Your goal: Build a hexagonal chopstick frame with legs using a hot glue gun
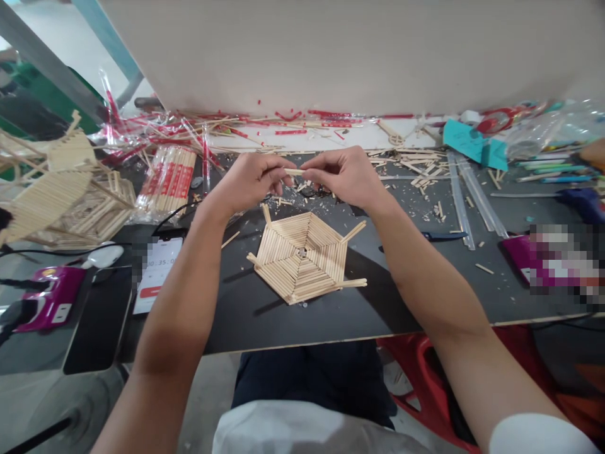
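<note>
Between my left hand (pixel 255 180) and my right hand (pixel 347 176) is a short pale wooden stick (pixel 295 171), pinched at one end by each. Both hands hover above the far half of the dark table. Nearer to me lies a hexagonal panel (pixel 302 255) built from rows of wooden sticks, with a small gap at its centre. Paired sticks jut out from several of its corners. Neither hand touches the panel.
Wrapped bundles of sticks (pixel 167 180) and a phone (pixel 155 277) lie to the left, beside a stick-built structure (pixel 61 189). Stick scraps (pixel 425 167) litter the back. On the right are clear plastic strips (pixel 472 195), a dark blue tool (pixel 444 236) and a purple box (pixel 522 255).
</note>
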Demonstrator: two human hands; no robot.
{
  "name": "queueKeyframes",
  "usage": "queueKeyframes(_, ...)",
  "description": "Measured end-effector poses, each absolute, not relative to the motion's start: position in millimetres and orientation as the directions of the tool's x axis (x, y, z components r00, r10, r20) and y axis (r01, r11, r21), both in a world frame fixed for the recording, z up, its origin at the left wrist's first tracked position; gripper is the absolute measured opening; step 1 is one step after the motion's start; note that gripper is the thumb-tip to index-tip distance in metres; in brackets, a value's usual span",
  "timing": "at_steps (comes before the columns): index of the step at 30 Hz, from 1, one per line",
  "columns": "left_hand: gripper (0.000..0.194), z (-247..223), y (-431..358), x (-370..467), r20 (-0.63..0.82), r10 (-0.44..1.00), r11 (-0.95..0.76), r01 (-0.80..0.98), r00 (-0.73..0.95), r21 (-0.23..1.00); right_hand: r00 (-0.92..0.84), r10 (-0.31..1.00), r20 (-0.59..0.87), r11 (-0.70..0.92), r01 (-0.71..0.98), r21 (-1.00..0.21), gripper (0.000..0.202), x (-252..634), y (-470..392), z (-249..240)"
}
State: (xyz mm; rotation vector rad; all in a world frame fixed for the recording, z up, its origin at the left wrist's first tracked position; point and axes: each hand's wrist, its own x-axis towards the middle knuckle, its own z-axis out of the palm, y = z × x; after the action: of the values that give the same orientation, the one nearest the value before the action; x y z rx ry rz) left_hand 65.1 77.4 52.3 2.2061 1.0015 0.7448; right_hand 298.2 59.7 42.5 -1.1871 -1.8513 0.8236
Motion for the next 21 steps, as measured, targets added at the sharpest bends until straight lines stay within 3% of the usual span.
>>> queueKeyframes(7, 0.025, 53.4, 72.3, 73.2, 0.263, 0.778, -0.565, 0.451, 0.571, 0.691, -0.134, 0.933, 0.333, 0.359, 0.410, -0.839, 0.034, 284.5, 54.8, 39.3)
queueKeyframes(15, 0.023, 49.8, 74.5, 74.8, 0.244, 0.782, -0.523, 0.391, 0.574, 0.757, -0.369, 0.890, 0.267, 0.409, 0.390, -0.825, 0.028, 309.2, 57.8, 53.0)
queueKeyframes(21, 0.021, 55.6, 72.5, 70.4, 0.215, 0.809, -0.479, 0.402, 0.547, 0.780, -0.313, 0.910, 0.271, 0.379, 0.370, -0.848, 0.028, 301.5, 58.5, 48.1)
